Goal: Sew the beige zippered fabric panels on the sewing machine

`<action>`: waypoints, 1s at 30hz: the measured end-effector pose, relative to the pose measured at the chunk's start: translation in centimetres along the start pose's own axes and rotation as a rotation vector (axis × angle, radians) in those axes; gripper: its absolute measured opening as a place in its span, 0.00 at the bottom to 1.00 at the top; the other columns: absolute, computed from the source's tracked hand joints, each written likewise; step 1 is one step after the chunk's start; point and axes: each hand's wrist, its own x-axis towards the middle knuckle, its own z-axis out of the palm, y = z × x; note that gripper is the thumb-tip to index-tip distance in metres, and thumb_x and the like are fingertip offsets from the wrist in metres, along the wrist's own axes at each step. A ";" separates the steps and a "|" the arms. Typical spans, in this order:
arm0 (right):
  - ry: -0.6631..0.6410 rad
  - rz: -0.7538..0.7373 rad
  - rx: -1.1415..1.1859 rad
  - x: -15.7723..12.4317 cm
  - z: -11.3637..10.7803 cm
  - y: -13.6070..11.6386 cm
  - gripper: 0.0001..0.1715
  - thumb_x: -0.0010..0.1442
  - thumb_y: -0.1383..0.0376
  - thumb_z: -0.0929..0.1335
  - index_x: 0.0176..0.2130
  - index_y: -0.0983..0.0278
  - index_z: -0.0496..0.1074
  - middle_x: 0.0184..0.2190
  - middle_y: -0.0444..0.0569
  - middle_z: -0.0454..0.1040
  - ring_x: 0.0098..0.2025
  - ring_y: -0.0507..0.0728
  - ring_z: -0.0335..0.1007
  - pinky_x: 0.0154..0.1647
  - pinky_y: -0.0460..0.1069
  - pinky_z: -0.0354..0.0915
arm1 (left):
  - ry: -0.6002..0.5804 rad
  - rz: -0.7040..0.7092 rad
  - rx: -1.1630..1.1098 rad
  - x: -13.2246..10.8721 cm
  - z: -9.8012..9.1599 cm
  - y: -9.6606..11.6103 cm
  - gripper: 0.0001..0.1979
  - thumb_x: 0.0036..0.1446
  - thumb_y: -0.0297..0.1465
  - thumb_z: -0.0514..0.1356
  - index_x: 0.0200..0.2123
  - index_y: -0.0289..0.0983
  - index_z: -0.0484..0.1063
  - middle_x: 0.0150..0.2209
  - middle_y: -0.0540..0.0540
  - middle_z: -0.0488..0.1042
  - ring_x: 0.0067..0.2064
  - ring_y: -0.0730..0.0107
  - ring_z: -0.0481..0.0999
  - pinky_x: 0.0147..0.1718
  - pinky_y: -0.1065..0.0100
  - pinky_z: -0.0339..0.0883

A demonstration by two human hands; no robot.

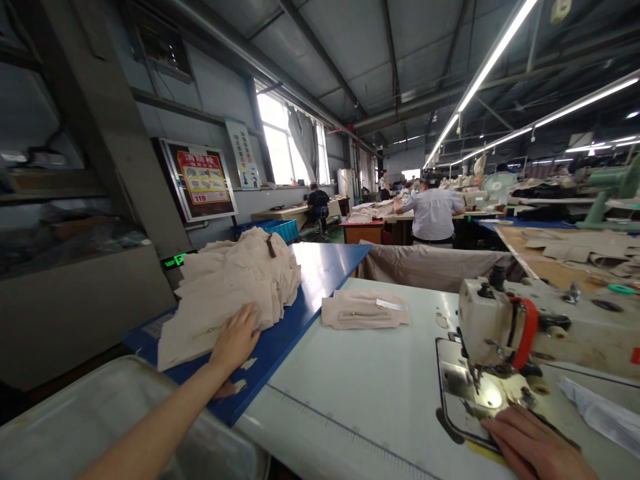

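A tall pile of beige fabric pieces [227, 283] lies on the blue tabletop at the left. My left hand [237, 337] rests on the front edge of the pile, fingers stretched over the top piece, beside a small zipper. On the pale sewing table lies one beige piece [355, 321] with a zipper and a white label. At the lower right, my right hand [533, 440] touches the metal plate of the sewing machine [500, 327], below its lit needle area. Its fingers lie close together, and whatever is under them is hidden.
A translucent plastic bin [125, 427] stands at the lower left. Blue tabletop [320, 260] extends behind the pile. White cloth [600, 407] lies right of the machine. A person in a light shirt [433, 210] sits farther back, near a green fan [613, 190].
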 end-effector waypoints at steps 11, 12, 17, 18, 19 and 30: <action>-0.009 0.048 0.025 0.2 0.1 -0.1 0.21 0.70 0.55 0.60 0.38 0.56 0.80 0.35 0.45 0.82 0.37 0.54 0.80 0.39 0.44 0.75 | 0.016 -0.065 -0.164 1.2 -0.8 -1.7 0.13 0.53 0.39 0.51 0.29 0.42 0.73 0.47 0.43 0.80 0.53 0.57 0.76 0.53 0.63 0.69; -0.019 0.054 0.032 0.2 0.1 -0.1 0.21 0.70 0.54 0.60 0.38 0.56 0.80 0.36 0.45 0.82 0.37 0.55 0.80 0.39 0.44 0.75 | 0.032 -0.092 -0.175 1.3 -1.1 -1.7 0.12 0.53 0.39 0.51 0.28 0.42 0.72 0.45 0.44 0.81 0.50 0.57 0.78 0.50 0.64 0.70; -0.032 0.065 0.054 0.1 0.1 -0.1 0.20 0.69 0.54 0.61 0.38 0.56 0.80 0.36 0.45 0.82 0.38 0.55 0.80 0.42 0.45 0.74 | 0.277 -0.340 -0.171 1.7 -3.9 -1.2 0.15 0.63 0.35 0.44 0.38 0.40 0.70 0.37 0.44 0.78 0.45 0.53 0.78 0.42 0.58 0.71; -0.025 0.063 0.051 0.1 0.1 -0.1 0.20 0.69 0.54 0.61 0.38 0.56 0.80 0.36 0.45 0.82 0.38 0.55 0.80 0.43 0.45 0.74 | 0.333 -0.373 -0.168 1.8 -4.6 -1.0 0.17 0.65 0.34 0.43 0.42 0.39 0.69 0.40 0.44 0.77 0.48 0.52 0.77 0.44 0.57 0.70; -0.015 0.062 0.047 0.2 0.1 -0.2 0.20 0.69 0.54 0.61 0.38 0.56 0.80 0.36 0.45 0.81 0.38 0.55 0.80 0.43 0.45 0.74 | 0.373 -0.387 -0.168 1.9 -5.4 -0.7 0.17 0.66 0.34 0.42 0.46 0.39 0.68 0.43 0.44 0.76 0.51 0.51 0.75 0.46 0.56 0.68; -0.113 0.107 0.100 -0.1 0.0 -0.4 0.17 0.70 0.58 0.61 0.40 0.58 0.78 0.36 0.47 0.80 0.38 0.54 0.78 0.42 0.45 0.73 | -0.014 -0.297 -0.409 1.5 -2.4 1.8 0.12 0.64 0.38 0.58 0.35 0.36 0.74 0.29 0.50 0.75 0.31 0.65 0.77 0.32 0.65 0.73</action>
